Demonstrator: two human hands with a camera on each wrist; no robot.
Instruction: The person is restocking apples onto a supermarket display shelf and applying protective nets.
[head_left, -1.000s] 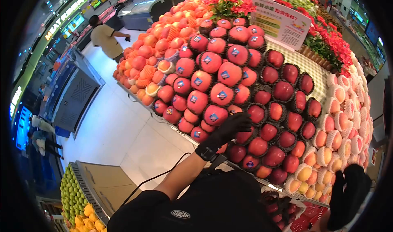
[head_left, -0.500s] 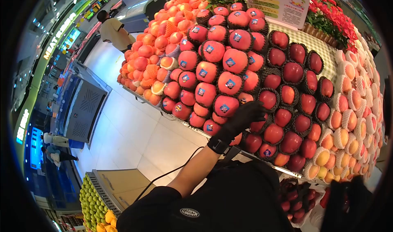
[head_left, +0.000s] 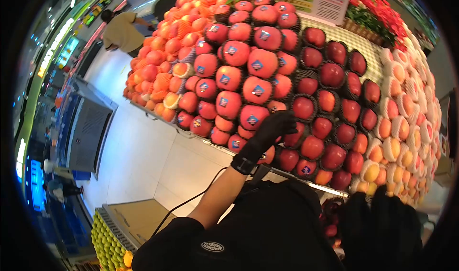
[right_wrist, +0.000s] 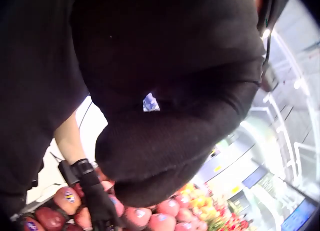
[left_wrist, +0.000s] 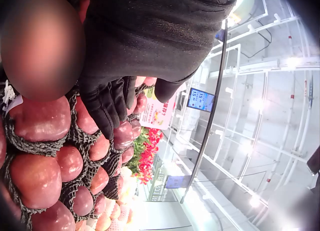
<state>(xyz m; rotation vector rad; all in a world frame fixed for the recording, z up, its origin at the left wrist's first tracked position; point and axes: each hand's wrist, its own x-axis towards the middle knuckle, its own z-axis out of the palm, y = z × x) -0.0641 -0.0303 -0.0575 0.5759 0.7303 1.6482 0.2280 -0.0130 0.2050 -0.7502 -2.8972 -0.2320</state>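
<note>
My left hand (head_left: 273, 130), in a black glove, is over the front of a fruit display. Its fingertips are right at the dark red apples (head_left: 312, 147), which sit in black net sleeves. To its left are larger red apples (head_left: 258, 89) with blue diamond stickers. In the left wrist view the gloved fingers (left_wrist: 102, 111) bend down with the thumb apart, and nothing shows between them. My right hand (head_left: 382, 223), also black-gloved, is raised at the lower right, near the display's front edge. Its loosely bent fingers (right_wrist: 165, 146) fill the right wrist view and hold nothing visible.
Pale fruit in white foam nets (head_left: 392, 149) lines the right side; orange-pink fruit (head_left: 155, 72) is piled at the far left. A sign (head_left: 318, 0) and red flowers (head_left: 377, 15) stand behind. Green fruit (head_left: 106, 240) is at lower left. A person (head_left: 123, 34) stands in the aisle.
My right hand has moved left and inward, from the far right edge to in front of my body. The left hand stays over the apples while the head view shifts.
</note>
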